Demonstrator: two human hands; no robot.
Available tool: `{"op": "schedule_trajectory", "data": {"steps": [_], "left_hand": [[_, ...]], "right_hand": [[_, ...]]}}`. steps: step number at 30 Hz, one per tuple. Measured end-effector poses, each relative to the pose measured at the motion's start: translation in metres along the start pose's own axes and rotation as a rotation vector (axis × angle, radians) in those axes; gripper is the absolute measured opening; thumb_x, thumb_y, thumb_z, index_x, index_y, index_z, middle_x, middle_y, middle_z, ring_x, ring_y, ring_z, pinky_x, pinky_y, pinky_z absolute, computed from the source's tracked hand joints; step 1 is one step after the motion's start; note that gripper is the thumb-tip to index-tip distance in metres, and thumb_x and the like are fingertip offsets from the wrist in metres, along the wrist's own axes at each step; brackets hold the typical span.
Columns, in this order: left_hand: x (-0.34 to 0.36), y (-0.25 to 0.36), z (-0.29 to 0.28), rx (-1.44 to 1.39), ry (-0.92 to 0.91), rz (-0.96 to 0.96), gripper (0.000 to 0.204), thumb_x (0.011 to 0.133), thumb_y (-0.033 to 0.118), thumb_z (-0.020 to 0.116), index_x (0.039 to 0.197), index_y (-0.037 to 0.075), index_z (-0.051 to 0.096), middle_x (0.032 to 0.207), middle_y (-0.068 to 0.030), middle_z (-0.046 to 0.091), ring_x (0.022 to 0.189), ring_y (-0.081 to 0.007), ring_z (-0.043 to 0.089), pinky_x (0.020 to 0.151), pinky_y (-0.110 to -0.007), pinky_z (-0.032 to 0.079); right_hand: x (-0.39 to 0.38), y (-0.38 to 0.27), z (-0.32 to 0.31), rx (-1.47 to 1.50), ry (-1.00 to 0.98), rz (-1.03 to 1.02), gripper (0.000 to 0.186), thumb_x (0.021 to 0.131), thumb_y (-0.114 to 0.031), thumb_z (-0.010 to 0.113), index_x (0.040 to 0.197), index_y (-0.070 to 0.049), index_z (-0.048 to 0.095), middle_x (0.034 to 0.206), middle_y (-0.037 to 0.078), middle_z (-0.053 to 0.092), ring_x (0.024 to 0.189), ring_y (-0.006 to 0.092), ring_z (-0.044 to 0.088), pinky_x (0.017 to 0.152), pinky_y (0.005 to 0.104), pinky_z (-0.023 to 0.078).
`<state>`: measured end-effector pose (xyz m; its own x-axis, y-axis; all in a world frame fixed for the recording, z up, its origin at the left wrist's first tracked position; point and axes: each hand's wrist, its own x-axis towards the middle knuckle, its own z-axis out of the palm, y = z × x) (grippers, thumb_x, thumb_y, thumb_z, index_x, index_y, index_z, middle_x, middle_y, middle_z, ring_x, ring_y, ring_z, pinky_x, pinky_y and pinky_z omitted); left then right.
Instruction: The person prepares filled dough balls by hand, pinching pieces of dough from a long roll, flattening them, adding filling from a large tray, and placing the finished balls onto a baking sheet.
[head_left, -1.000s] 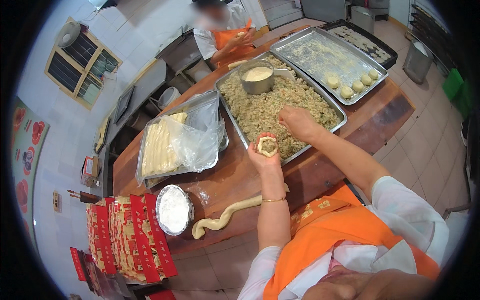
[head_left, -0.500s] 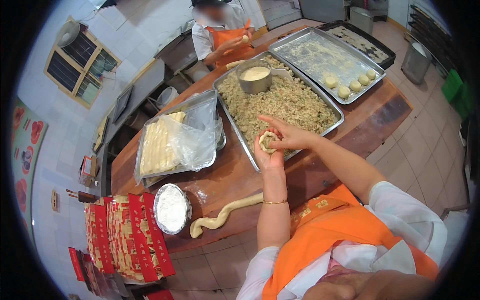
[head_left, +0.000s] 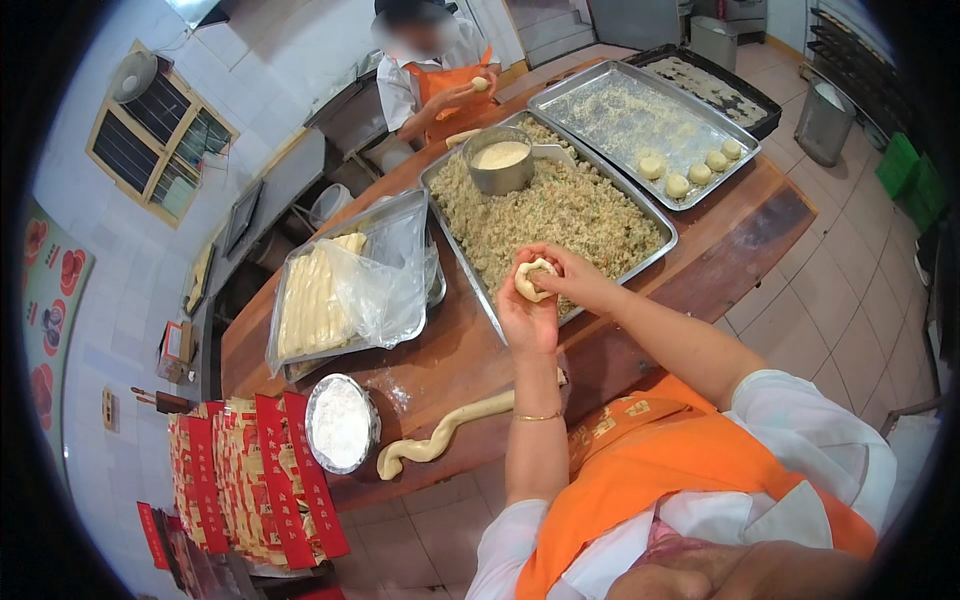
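while the left hand cradled a dough cup, its fingers curled around the outside, the right hand met it from three o'clock, thumb at the cup's opening and fingers clasped on the rim. the cup hung over the near edge of a metal tray, whose crumbly filling spread toward twelve o'clock. the step in hand seemed to be working the rim inward over a stuffed middle; the next move probably called for turning the cup while gathering that edge closed. from the cup, dough rounds lay at two o'clock, a dough rope at seven.
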<state>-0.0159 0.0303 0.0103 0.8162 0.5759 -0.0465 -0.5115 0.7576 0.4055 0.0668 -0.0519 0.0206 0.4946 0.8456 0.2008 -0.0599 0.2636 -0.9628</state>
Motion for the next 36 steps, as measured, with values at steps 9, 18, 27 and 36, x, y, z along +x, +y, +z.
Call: {"op": "schedule_trajectory", "data": {"steps": [9,18,27,36], "left_hand": [[-0.010,-0.015,-0.012,0.194,0.036,0.163,0.023,0.100,0.027,0.058,0.096,0.005,0.061,0.089,-0.0033,0.062,0.079,-0.0123,0.061,0.067,-0.026,0.052],[-0.017,0.005,0.001,0.182,-0.152,-0.012,0.033,0.104,0.035,0.040,0.113,0.008,0.058,0.112,-0.0109,0.064,0.103,-0.0243,0.063,0.081,-0.035,0.054],[-0.007,-0.012,-0.011,0.114,0.053,0.071,0.025,0.100,0.033,0.058,0.098,0.008,0.062,0.092,-0.0028,0.062,0.083,-0.0130,0.062,0.068,-0.027,0.053],[0.016,0.004,0.010,-0.044,0.053,0.183,0.020,0.099,0.028,0.054,0.091,0.012,0.061,0.081,-0.0018,0.061,0.070,-0.0137,0.060,0.062,-0.027,0.050]], "right_hand": [[-0.014,0.002,0.015,-0.089,-0.034,0.064,0.046,0.089,-0.007,0.053,0.135,-0.002,0.052,0.120,0.007,0.062,0.114,0.0144,0.056,0.099,0.0306,0.046],[-0.008,-0.013,0.007,0.362,-0.006,0.177,0.049,0.086,-0.004,0.053,0.135,-0.004,0.052,0.118,0.007,0.059,0.104,0.0110,0.057,0.086,0.0263,0.050],[-0.012,-0.010,0.008,-0.119,-0.131,0.005,0.055,0.086,-0.014,0.056,0.139,-0.003,0.048,0.130,0.010,0.055,0.113,0.0181,0.055,0.097,0.0320,0.046],[-0.001,0.009,-0.035,-0.792,0.361,-0.227,0.047,0.100,-0.027,0.043,0.139,-0.001,0.049,0.130,0.025,0.055,0.122,0.0400,0.052,0.105,0.0433,0.041]]}}
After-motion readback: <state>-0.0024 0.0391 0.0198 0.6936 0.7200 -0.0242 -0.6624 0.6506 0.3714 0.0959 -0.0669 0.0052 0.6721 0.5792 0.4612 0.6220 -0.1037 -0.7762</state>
